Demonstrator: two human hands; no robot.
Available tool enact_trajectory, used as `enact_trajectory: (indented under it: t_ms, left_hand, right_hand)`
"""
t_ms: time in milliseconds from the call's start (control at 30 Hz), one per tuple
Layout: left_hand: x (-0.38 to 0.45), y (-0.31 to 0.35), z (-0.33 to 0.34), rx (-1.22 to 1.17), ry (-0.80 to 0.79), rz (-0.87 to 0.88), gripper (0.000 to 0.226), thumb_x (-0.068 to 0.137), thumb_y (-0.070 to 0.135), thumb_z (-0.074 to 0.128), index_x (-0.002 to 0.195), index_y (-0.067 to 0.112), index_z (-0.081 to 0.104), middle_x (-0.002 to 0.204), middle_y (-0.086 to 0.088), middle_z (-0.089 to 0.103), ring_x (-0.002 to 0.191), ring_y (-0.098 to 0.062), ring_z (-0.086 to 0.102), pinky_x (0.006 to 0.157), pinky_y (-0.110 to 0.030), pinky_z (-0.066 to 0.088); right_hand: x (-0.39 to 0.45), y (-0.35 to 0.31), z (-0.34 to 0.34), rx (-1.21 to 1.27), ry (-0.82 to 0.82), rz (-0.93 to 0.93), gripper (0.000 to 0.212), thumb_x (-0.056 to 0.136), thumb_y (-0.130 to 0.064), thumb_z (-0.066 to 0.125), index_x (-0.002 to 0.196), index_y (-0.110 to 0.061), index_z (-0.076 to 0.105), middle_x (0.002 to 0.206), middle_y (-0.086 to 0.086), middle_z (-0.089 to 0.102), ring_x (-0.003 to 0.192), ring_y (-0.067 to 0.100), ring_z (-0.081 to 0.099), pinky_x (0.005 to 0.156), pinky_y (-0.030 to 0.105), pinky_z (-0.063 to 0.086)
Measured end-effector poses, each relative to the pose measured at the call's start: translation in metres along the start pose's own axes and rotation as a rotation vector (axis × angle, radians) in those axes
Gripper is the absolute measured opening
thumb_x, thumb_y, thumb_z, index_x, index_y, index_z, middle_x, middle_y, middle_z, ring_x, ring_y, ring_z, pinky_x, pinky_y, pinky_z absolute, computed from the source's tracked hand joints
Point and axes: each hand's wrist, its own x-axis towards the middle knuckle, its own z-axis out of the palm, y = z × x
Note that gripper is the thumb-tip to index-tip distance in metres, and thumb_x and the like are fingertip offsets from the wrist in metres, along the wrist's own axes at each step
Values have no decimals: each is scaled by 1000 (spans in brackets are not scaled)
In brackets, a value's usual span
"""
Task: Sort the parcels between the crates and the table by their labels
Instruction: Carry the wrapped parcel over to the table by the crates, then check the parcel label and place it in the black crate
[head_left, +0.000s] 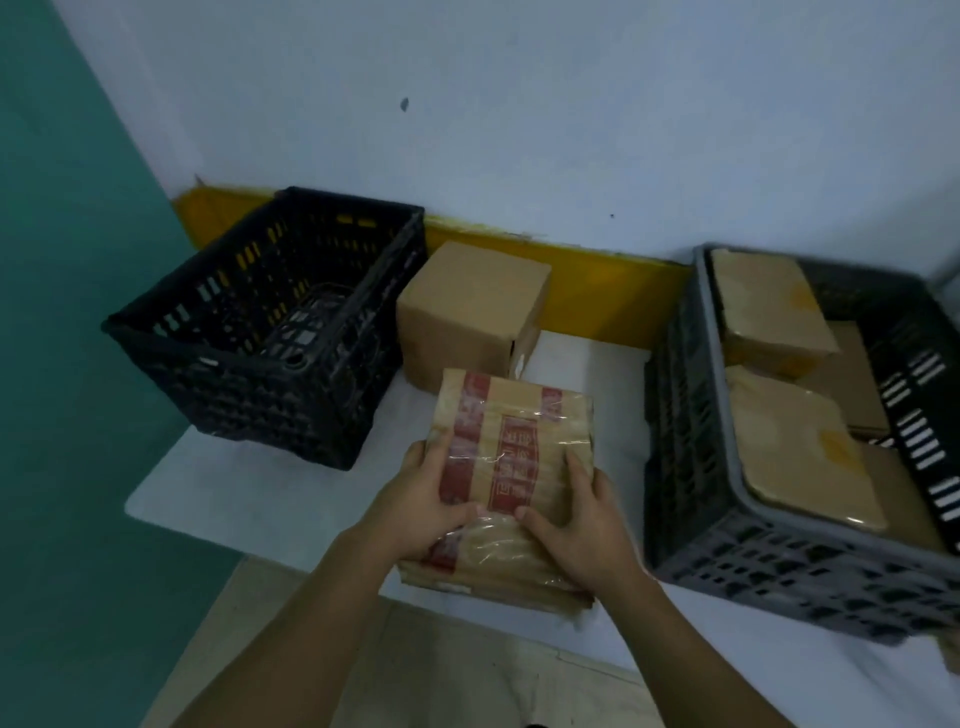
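A flat brown parcel (511, 447) with red printed bands and clear tape lies on the white table (234, 499), its near end over the front edge. My left hand (426, 499) grips its left side and my right hand (576, 525) grips its right side, thumbs on top. Behind it stands a plain cardboard box (467, 306). An empty black crate (270, 322) sits at the left. A grey crate (727, 545) at the right holds several brown parcels (800, 441).
A white wall rises behind the table, with a yellow strip (597, 280) along its base. A teal surface (62, 364) fills the left side. Beige floor (441, 675) shows below the table's front edge.
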Motion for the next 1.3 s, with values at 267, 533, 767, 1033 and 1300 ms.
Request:
enact_trajectory:
  t_ms: [267, 533, 767, 1033, 1300]
  left_hand:
    - [29, -28, 10, 33, -169, -61, 117, 81, 50, 81, 165, 48, -1, 153, 2, 29, 126, -17, 55, 109, -38, 52]
    - [53, -33, 10, 241, -127, -27, 102, 93, 44, 75, 165, 41, 3, 165, 0, 18, 136, -28, 52, 105, -48, 54]
    - [54, -38, 13, 462, -98, -27, 91, 98, 58, 65, 168, 29, 16, 176, -10, -6, 161, -33, 0, 126, -50, 31]
    - [57, -47, 12, 340, -148, 19, 87, 98, 52, 66, 167, 31, 18, 176, 2, -12, 138, -27, 53, 106, -43, 53]
    - [54, -38, 1, 224, -285, 4, 94, 102, 51, 63, 170, 31, 2, 173, -2, -30, 151, -21, 43, 114, -33, 45]
  right_hand:
    - [17, 14, 22, -28, -44, 97, 124, 77, -73, 79, 167, -41, 0, 168, -3, 16, 143, 32, 47, 115, 48, 48]
    - [45, 29, 36, -113, -14, 118, 122, 73, -91, 50, 168, -36, -2, 173, 6, 17, 148, 35, 41, 115, 52, 47]
    - [47, 40, 43, -92, 65, 134, 123, 74, -96, 49, 169, -33, 4, 176, 1, 17, 158, 30, 27, 123, 56, 37]
    - [30, 35, 55, 143, 64, 330, 116, 78, -96, 55, 167, -42, 4, 166, 5, 37, 142, 33, 51, 113, 55, 49]
    - [12, 8, 43, 241, 134, 229, 89, 81, -66, 70, 156, -53, 24, 145, -8, 60, 126, 23, 64, 106, 48, 54]
